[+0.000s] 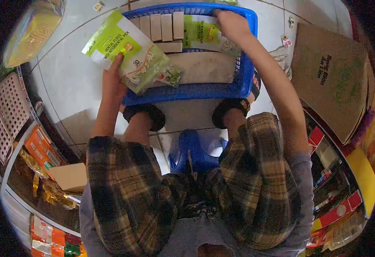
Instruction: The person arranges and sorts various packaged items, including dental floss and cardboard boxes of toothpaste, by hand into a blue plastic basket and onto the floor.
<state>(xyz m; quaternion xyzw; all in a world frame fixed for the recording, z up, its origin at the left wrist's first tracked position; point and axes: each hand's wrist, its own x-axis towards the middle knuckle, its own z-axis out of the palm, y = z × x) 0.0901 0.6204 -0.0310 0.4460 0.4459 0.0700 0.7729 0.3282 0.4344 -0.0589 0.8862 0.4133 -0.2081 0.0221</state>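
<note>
Head view. Item: dental floss pouch [132, 51], green and white, 1 piece, over the left side of the blue basket [200, 91]; height above it cannot be told. Long axis: slanting, header end outside the basket's left rim, lower end over its near-left interior. Grip: left hand [111, 79], nearer of the 2, pinching the pouch at its near-left edge, thumb on the printed front. Right hand [235, 26]: at the basket's far-right corner, fingers bent; whether they clasp anything, cannot tell. Small green packet [173, 77]: by the pouch's lower end. Basket contents: beige boxes [166, 26], far side; 2nd pouch [198, 32], between boxes and right hand; pale panel [209, 68], near half. Edges: basket's near rim, just beyond dark sandals [155, 121]. Tile floor [69, 77]: shows left of basket. Cardboard carton [331, 81]: right of basket, small packets [286, 40] between.
</note>
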